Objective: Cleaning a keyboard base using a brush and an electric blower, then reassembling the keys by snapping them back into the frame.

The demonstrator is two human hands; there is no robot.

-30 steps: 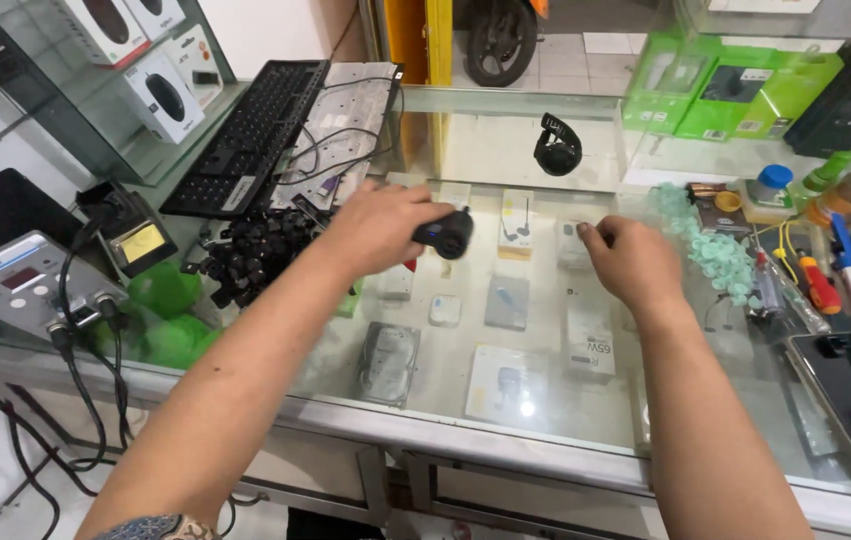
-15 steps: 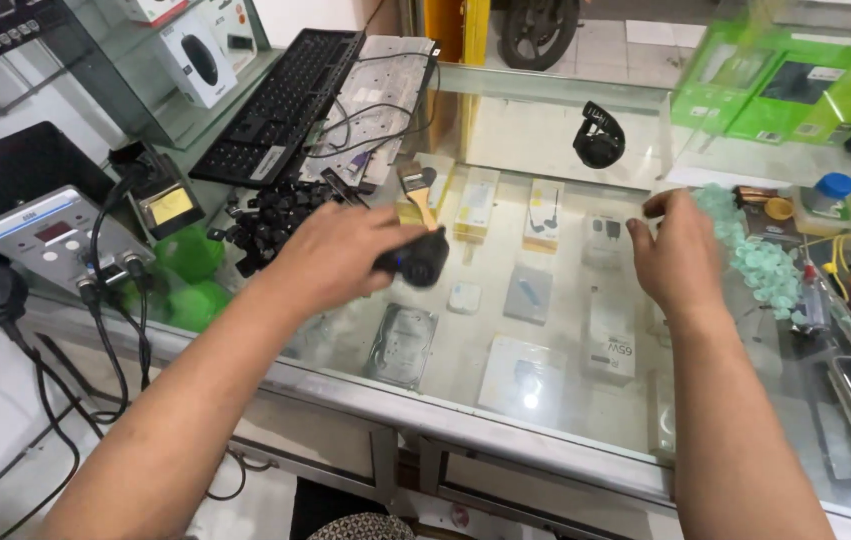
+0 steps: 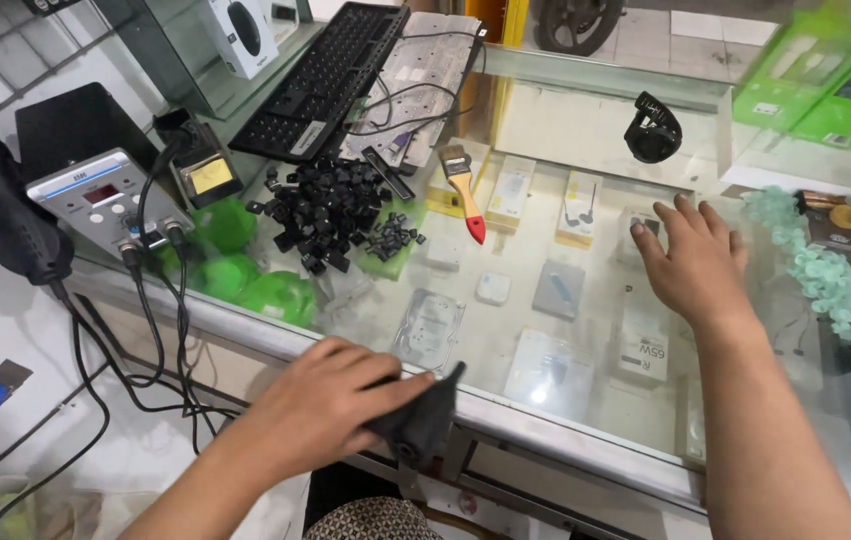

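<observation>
glass counter, left hand fingers gripping black blower nozzle up-right, right hand flat, empty

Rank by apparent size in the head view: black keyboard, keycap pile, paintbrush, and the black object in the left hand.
1. black keyboard
2. keycap pile
3. and 4. paintbrush and black object look alike; the object sits nearer the camera, so unranked.

The left hand is at the near edge of the glass counter, fingers closed (gripping something dark). The right hand lies flat, fingers spread, on the counter.
</observation>
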